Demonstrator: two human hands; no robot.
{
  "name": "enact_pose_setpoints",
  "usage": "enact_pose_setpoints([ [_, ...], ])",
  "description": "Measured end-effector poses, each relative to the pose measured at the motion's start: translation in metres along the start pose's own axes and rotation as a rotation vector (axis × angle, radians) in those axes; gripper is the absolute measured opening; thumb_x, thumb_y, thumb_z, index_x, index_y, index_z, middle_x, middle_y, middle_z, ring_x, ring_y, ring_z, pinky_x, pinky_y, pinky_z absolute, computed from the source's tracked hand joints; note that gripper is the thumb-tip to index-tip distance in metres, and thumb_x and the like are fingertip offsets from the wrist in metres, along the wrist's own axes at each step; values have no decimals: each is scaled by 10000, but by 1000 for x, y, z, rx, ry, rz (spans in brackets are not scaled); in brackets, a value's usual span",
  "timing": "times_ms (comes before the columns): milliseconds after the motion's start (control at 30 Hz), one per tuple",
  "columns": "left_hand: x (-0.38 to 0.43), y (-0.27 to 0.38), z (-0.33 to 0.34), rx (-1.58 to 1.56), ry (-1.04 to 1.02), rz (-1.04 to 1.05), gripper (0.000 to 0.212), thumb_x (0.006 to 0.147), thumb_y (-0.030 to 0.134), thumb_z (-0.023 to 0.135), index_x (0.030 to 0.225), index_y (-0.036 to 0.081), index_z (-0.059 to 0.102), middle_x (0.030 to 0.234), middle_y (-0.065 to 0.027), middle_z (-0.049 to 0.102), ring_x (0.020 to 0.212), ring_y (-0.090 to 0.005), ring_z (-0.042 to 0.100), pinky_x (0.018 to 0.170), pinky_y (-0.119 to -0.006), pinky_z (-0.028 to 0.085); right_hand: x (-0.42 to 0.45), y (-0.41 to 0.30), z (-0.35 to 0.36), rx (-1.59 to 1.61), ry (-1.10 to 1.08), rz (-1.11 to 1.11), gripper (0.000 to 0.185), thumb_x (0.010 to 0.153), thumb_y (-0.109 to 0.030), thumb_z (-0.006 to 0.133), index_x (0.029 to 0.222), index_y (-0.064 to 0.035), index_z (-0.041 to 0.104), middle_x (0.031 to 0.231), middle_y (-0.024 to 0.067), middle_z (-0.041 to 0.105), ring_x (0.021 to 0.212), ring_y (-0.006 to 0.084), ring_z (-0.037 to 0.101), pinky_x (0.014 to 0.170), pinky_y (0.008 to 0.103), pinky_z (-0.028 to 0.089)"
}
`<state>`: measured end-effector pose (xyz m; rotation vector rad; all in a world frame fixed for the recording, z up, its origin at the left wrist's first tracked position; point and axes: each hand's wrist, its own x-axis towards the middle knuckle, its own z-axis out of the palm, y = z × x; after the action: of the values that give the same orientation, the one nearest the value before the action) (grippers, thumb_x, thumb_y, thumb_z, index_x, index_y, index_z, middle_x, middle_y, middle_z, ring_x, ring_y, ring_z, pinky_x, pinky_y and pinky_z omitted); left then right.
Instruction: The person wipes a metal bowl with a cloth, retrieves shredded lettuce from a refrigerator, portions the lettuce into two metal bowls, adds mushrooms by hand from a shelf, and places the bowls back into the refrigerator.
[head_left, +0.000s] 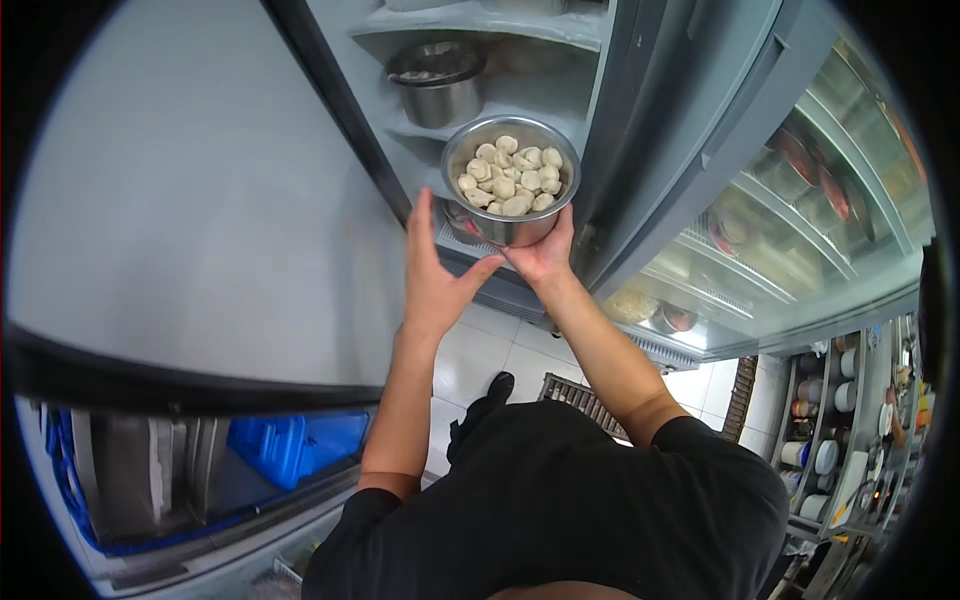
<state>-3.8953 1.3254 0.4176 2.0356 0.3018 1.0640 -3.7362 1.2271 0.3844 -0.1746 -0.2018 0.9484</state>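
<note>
A round stainless-steel pot (517, 231) filled with pale dumplings (504, 184) is held in front of the fridge shelves. My right hand (546, 251) cups it from below and on its right side. Near the pot's lower left, my left hand (441, 274) has its thumb and fingers spread, with nothing in its grasp; I cannot tell whether the thumb touches the pot. Behind it, a second steel pot (442, 101) stands on a white fridge shelf (480, 22). Another container (461, 225) with something reddish inside is partly hidden below the held pot.
A broad grey panel (187, 202) rises to my left. On the right, a glass fridge door (757, 247) shows shelves of food containers behind it. Lower left are metal trays (161, 472) and a blue plastic container (274, 450). A floor drain grate (574, 397) and a jar rack (821, 427) lie rightward.
</note>
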Motion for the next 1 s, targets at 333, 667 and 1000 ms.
enact_pose_setpoints([
  [333,163,-91,79,-202,-161,2,1201,633,328,954,1543,-55,271,1504,-258,447,1397,-373,458,1144,-417,398,106,-27,-15,-336,367,-133,724,1067,-635,256,1492,-67,401,1467,168,492,1289,332,573,994,551,544],
  [667,154,-193,126,112,-93,125,507,975,223,718,1368,-43,541,1306,-222,638,1191,-324,646,1019,-409,519,-19,-10,-109,-1381,299,121,345,1031,-356,524,1052,-40,662,904,124,718,818,232,715,643,388,588],
  [1000,-225,-182,113,125,-1157,-1133,402,998,217,643,1291,-43,555,1136,-166,644,1016,-246,641,892,-429,548,-691,-3,-262,-764,1985,-502,181,977,-154,491,1104,-91,603,928,94,648,683,205,671,540,399,566],
])
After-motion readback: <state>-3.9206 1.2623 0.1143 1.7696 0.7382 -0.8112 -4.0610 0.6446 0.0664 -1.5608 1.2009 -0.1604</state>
